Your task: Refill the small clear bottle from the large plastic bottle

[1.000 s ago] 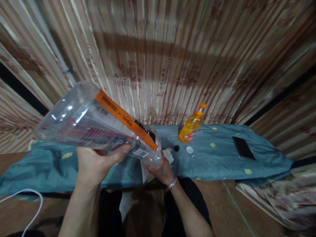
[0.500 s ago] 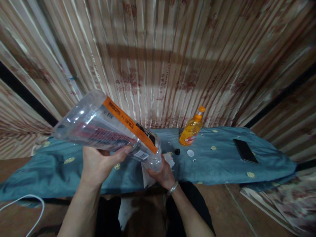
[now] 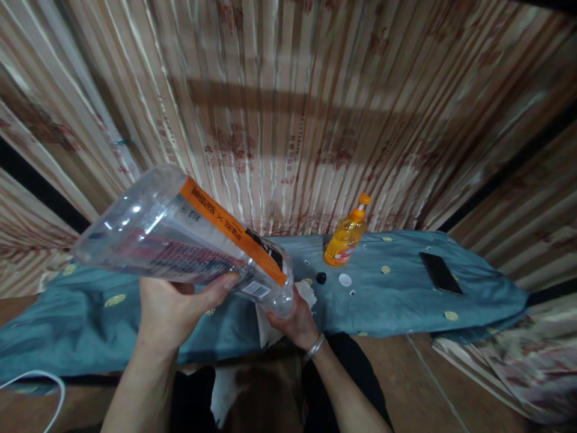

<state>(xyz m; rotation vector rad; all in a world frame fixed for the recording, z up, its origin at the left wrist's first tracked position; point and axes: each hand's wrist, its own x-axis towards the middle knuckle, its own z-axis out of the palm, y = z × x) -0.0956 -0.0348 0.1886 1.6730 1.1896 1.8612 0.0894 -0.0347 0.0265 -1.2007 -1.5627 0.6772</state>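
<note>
A large clear plastic bottle [image 3: 180, 240] with an orange and black label lies tilted, its bottom up at the left and its neck down at the right. My left hand [image 3: 174, 310] cradles its body from below, thumb pressed on the label. My right hand [image 3: 295, 319], a silver bracelet on the wrist, is closed around a white paper tissue [image 3: 270, 316] held against the bottle's neck end.
A blue-grey cloth [image 3: 396, 294] covers a low surface ahead. On it stand an orange liquid bottle [image 3: 346, 237], a small black cap [image 3: 321, 278], a white cap [image 3: 345, 279] and a black phone [image 3: 439, 272]. Striped curtain behind; white cable [image 3: 31, 382] at lower left.
The bottle's raised bottom has shifted slightly left and lower since half a second ago. Both hands keep their hold; the view has swayed a little.
</note>
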